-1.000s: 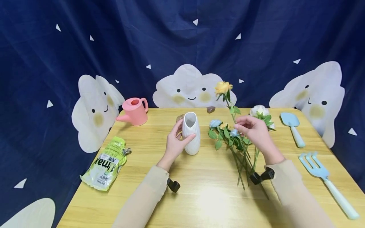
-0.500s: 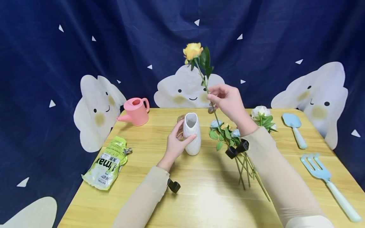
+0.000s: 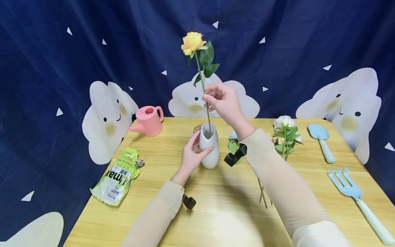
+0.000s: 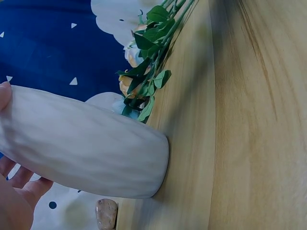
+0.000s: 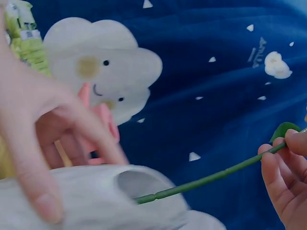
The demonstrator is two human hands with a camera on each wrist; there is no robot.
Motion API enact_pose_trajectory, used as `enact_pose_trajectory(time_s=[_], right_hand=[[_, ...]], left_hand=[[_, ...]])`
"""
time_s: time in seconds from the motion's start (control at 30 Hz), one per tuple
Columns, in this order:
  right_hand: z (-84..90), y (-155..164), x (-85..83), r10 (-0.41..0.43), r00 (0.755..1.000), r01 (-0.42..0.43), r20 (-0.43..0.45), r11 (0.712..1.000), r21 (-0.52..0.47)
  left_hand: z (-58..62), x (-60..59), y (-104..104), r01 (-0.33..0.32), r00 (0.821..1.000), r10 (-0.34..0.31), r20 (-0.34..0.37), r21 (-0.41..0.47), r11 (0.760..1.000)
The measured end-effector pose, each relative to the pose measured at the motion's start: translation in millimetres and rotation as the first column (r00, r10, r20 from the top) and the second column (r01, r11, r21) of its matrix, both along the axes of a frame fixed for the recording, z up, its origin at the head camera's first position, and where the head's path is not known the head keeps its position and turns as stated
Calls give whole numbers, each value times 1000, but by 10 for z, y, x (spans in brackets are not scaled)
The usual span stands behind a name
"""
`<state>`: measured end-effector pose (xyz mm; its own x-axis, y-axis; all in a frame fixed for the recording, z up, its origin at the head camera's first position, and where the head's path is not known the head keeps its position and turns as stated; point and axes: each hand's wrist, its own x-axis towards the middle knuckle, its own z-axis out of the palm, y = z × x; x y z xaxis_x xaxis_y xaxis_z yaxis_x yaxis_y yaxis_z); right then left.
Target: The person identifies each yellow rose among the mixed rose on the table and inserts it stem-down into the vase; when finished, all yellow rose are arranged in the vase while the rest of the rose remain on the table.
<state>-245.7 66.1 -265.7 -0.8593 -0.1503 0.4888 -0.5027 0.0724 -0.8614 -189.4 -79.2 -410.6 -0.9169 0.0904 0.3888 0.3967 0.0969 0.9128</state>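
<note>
A white textured vase [image 3: 210, 151] stands upright on the wooden table. My left hand [image 3: 192, 154] grips it from the left, fingers behind and thumb across the front. Above it, my right hand [image 3: 223, 101] pinches the green stem of a yellow rose [image 3: 192, 43] between thumb and fingers. In the right wrist view the lower end of the stem [image 5: 206, 179] dips into the vase's mouth. The bloom and its dark leaves rise high over the vase, in front of the blue curtain.
Several flowers lie right of the vase, partly behind my right forearm, with a white bloom [image 3: 284, 122]. A blue trowel [image 3: 319, 137] and fork [image 3: 347, 187] are far right. A pink watering can [image 3: 149, 120] and a green bag [image 3: 117, 178] are left; a brown stone [image 4: 106, 213] lies behind the vase.
My right hand has lifted the yellow rose from beside the other flowers and carried it left, bringing the stem's end into the vase's mouth. My left hand has kept its grip on the vase.
</note>
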Motion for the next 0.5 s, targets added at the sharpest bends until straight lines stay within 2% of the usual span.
enact_pose_trajectory(time_s=[0.23, 0.37, 0.5], right_hand=[[-339, 15, -47, 7, 999, -11, 47, 996, 86], [-504, 61, -63, -29, 998, 19, 54, 985, 170], [-610, 90, -62, -77, 995, 62, 57, 970, 234]], left_hand=[[-242, -154, -15, 7, 1000, -7, 4, 43, 999], [-263, -170, -14, 6, 1000, -5, -21, 36, 999], [-222, -148, -15, 0, 1000, 1, -12, 28, 1000]])
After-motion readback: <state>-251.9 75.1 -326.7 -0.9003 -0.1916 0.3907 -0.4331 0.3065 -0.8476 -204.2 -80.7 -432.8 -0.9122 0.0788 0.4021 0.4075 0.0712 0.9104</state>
